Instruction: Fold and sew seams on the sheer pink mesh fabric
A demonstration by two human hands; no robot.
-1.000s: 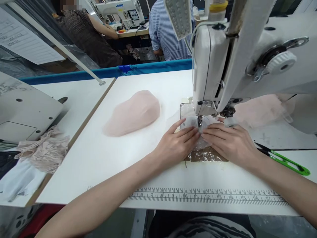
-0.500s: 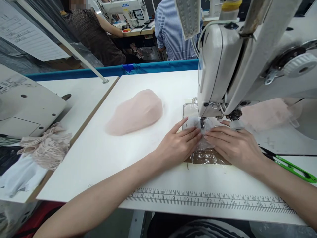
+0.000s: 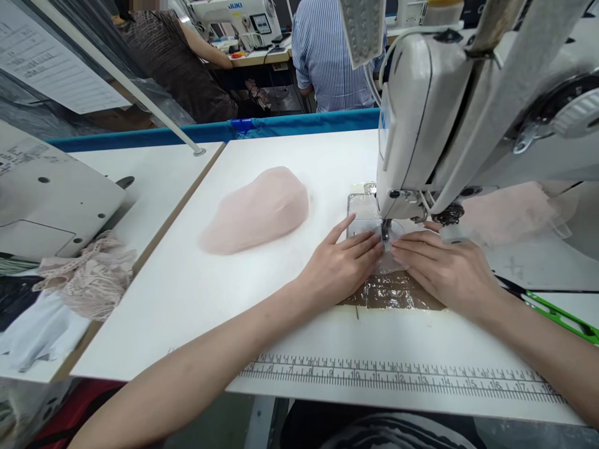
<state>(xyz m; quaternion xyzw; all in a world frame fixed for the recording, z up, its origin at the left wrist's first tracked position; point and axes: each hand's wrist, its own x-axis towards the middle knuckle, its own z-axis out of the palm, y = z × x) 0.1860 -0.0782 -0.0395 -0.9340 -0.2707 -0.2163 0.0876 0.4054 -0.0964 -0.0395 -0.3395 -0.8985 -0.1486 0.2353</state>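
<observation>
Under the presser foot of the sewing machine point(image 3: 412, 125) lies a small piece of sheer, whitish fabric point(image 3: 389, 265). My left hand point(image 3: 344, 262) rests flat on its left side, fingers stretched toward the needle. From the right, my right hand point(image 3: 442, 262) lies on the same fabric with its fingers extended and close together. Both sets of fingertips are just in front of the presser foot, with a narrow gap between them. Brown, shiny tape point(image 3: 393, 292) covers the table below the hands. The fabric's far part is hidden by the foot and fingers.
A pink rounded fabric piece point(image 3: 262, 212) lies left of the machine, and more sheer pink fabric point(image 3: 510, 212) behind my right hand. Green-handled scissors point(image 3: 559, 312) lie by my right forearm. A printed ruler point(image 3: 397, 377) runs along the front edge. Two people sit beyond the blue-edged table.
The sheer fabric's near edge has drawn slightly toward the presser foot, and both hands have moved a little away from me with it. The view has shifted slightly.
</observation>
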